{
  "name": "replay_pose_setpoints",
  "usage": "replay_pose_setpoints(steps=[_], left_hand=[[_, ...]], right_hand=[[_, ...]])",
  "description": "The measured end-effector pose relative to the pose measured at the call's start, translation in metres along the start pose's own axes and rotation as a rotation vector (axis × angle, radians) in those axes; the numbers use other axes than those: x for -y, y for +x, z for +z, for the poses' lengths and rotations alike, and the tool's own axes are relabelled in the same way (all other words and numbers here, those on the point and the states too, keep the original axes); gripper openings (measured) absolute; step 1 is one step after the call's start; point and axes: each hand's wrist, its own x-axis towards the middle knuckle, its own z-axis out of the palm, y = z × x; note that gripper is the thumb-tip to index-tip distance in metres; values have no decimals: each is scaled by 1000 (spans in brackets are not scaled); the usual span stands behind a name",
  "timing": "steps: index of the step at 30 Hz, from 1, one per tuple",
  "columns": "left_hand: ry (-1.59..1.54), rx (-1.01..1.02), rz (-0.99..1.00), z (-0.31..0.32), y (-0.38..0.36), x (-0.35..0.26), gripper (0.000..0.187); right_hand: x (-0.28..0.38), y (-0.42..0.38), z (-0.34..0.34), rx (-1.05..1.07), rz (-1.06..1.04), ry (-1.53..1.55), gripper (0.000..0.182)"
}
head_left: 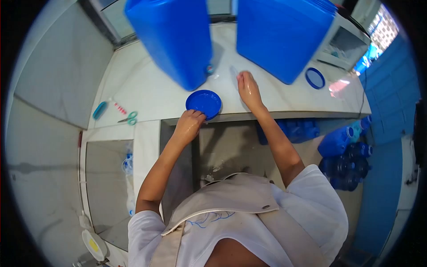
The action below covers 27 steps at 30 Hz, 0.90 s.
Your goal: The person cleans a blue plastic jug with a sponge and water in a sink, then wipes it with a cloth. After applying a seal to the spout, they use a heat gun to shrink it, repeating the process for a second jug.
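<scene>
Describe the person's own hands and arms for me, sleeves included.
Both the left hand and the right hand are bare, with no glove. The forearms are uncovered too. Loose white short sleeves end near the elbows.

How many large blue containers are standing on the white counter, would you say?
2. One container is left of centre, behind the round blue lid; the other container is further right, beyond the right hand. Any directly behind them would be hidden.

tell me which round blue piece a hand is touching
The solid lid, its rim in the left hand; the open ring beside the right container lies untouched.
</scene>
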Motion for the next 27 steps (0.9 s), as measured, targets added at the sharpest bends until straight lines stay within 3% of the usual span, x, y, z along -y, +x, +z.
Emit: replay_pose_setpoints(steps=[2,3,5,9,10,13,17,19,20,21,22,23,24,25,26,27], left_hand=[[40,-66,97,31,37,-26,11],[28,-58,124,46,55,-39,11],[38,-70,57,76,90,-61,10],[-25,-155,54,105,133,-79,13],[-40,-160,0,108,138,-79,16],[-78,-189,-48,112,146,-77,24],[-53,-227,-59,106,167,-80,22],[-123,-257,-32,95,192,-107,21],[-302,-133,-111,106,201,-110,20],[-307,-130,-102,103,220,-124,20],[-568,222,-201,92,244,-146,24],[-814,584,-298,90,263,-166,28],[-810,585,-287,102,274,-181,28],[-373,306,89,116,286,-194,37],[74,14,442,129,301,-207,47],[81,7,443,139,316,-220,47]], right_hand=[[-28,16,-23,-197,302,622,15],[-38,14,-29,-219,319,606,15],[-52,15,-42,-131,570,727,19],[-92,-5,-36,185,338,-63,26],[-98,-9,-44,174,341,-68,26],[-127,-14,-57,249,305,-15,35],[-200,-20,-121,675,311,365,41],[-227,-18,-178,684,446,687,37],[-236,-15,-206,674,454,681,37],[-243,-12,-233,609,602,972,36],[-254,-13,-251,526,743,1265,35],[-275,-22,-257,516,746,1267,35],[-299,-29,-259,522,616,723,35],[-305,-20,-271,497,465,180,35],[-305,-25,-282,447,217,-763,33],[-329,-22,-284,438,212,-765,33]])
